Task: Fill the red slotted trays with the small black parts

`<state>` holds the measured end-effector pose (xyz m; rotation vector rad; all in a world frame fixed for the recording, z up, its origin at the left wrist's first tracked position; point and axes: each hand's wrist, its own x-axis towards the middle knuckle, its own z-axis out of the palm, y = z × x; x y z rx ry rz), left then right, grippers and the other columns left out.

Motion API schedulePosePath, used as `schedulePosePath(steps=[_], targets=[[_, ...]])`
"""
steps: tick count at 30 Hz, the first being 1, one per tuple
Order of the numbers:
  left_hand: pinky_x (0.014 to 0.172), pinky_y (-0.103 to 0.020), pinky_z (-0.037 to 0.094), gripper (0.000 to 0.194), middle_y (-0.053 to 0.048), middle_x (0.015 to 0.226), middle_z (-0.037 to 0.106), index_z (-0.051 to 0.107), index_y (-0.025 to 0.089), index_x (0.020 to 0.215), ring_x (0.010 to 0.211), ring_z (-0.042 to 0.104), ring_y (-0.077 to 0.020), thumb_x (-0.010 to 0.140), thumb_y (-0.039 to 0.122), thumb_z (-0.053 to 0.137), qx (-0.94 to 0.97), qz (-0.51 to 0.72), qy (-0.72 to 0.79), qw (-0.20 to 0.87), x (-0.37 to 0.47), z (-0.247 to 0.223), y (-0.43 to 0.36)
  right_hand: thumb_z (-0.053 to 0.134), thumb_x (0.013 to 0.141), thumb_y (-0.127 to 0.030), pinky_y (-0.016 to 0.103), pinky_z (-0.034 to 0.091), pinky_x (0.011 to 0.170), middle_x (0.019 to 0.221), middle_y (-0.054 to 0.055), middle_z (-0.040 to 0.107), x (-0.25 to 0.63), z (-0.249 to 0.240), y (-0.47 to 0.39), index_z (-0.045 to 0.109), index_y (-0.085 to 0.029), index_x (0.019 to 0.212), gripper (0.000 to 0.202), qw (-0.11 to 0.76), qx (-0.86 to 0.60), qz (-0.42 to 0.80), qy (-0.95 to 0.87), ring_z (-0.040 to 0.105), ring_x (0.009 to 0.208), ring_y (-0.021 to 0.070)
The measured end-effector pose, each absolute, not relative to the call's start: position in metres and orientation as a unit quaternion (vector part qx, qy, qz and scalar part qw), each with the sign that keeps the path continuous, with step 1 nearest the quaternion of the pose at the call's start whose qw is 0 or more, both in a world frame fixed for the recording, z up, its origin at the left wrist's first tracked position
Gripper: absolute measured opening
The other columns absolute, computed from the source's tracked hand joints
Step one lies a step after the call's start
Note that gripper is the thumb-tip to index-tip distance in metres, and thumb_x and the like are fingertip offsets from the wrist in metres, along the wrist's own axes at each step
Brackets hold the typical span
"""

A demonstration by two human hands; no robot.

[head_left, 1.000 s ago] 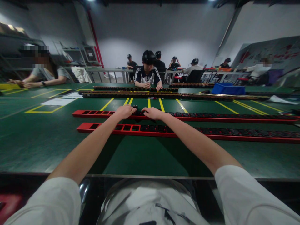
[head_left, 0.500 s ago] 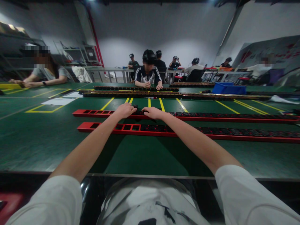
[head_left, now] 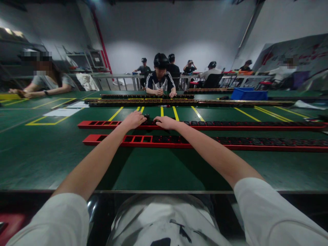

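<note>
Two long red strips lie across the green table, one behind the other. Square openings run along the left end of the far red strip, and black square modules fill its right part. The near red strip is laid out the same way. My left hand is over the far strip, its fingers closed on a small black module. Just right of it, my right hand rests at the same strip with bent fingers and thumb together; what they pinch, if anything, is too dark to make out.
Behind the strips lie long dark rails and a blue bin. White paper sheets and yellow tape lines mark the table on the left. A co-worker sits opposite, and another person sits at far left.
My left hand has shifted slightly left along the far strip, the black module still at its fingertips. My right hand stays nearly in place. The whole view has moved slightly.
</note>
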<state>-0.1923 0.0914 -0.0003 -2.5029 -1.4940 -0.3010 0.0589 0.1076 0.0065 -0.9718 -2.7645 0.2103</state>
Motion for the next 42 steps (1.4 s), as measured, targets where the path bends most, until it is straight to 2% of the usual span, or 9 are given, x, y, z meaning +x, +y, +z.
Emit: schedulePosePath(steps=[3,8,14,20,27,32,42], targets=[[0.093,-0.039,0.040,0.052,-0.011,0.087,0.063,0.071,0.017,0.087,0.093,0.057,-0.0252,0.100,0.042,0.029,-0.846,-0.130,-0.509,0.096,-0.193,-0.001,0.093,0.049,0.100,-0.030,0.035,0.049,0.097,0.128,0.012,0.068,0.059,0.009,0.104,0.060,-0.019,0.131,0.034,0.100,-0.335,0.077,-0.934,0.066,0.111,0.0257],[0.085,-0.033,0.044,0.061,-0.010,0.087,0.068,0.074,0.013,0.088,0.087,0.059,-0.0223,0.100,0.037,0.019,-0.826,-0.242,-0.510,-0.012,-0.191,-0.003,0.091,0.049,0.100,-0.029,0.034,0.049,0.094,0.127,0.011,0.069,0.060,0.012,0.100,0.060,-0.020,0.130,0.033,0.095,-0.339,0.083,-0.932,0.066,0.110,0.0251],[0.078,-0.031,0.045,0.059,-0.008,0.085,0.067,0.074,0.012,0.087,0.081,0.060,-0.0201,0.098,0.036,0.021,-0.784,-0.323,-0.525,-0.066,-0.192,-0.007,0.091,0.048,0.100,-0.029,0.034,0.048,0.095,0.128,0.012,0.068,0.060,0.010,0.104,0.059,-0.018,0.131,0.035,0.095,-0.328,0.078,-0.936,0.065,0.111,0.0251],[0.079,-0.032,0.045,0.056,-0.008,0.081,0.068,0.076,0.014,0.089,0.083,0.062,-0.0217,0.098,0.036,0.025,-0.770,-0.291,-0.568,-0.025,-0.191,-0.005,0.094,0.048,0.100,-0.029,0.034,0.048,0.095,0.127,0.013,0.068,0.060,0.010,0.104,0.060,-0.017,0.131,0.035,0.095,-0.330,0.081,-0.936,0.065,0.111,0.0257],[0.080,-0.030,0.045,0.037,-0.007,0.089,0.075,0.078,0.016,0.089,0.087,0.062,-0.0224,0.087,0.031,0.044,-0.752,-0.276,-0.598,-0.018,-0.190,-0.006,0.098,0.049,0.100,-0.029,0.035,0.048,0.097,0.130,0.013,0.067,0.060,0.008,0.107,0.059,-0.017,0.132,0.036,0.095,-0.328,0.069,-0.937,0.065,0.113,0.0260],[0.079,-0.031,0.045,0.043,-0.008,0.089,0.075,0.079,0.016,0.087,0.087,0.063,-0.0228,0.089,0.027,0.037,-0.743,-0.260,-0.617,-0.023,-0.193,-0.007,0.100,0.049,0.100,-0.029,0.036,0.048,0.097,0.129,0.013,0.067,0.060,0.007,0.107,0.060,-0.018,0.131,0.035,0.096,-0.332,0.074,-0.936,0.065,0.113,0.0265],[0.073,-0.031,0.043,0.047,-0.011,0.081,0.073,0.076,0.017,0.079,0.080,0.062,-0.0229,0.094,0.035,0.036,-0.745,-0.236,-0.624,0.015,-0.190,-0.008,0.100,0.048,0.100,-0.030,0.034,0.048,0.097,0.129,0.012,0.067,0.060,0.008,0.107,0.059,-0.018,0.131,0.035,0.093,-0.330,0.070,-0.937,0.065,0.112,0.0249]])
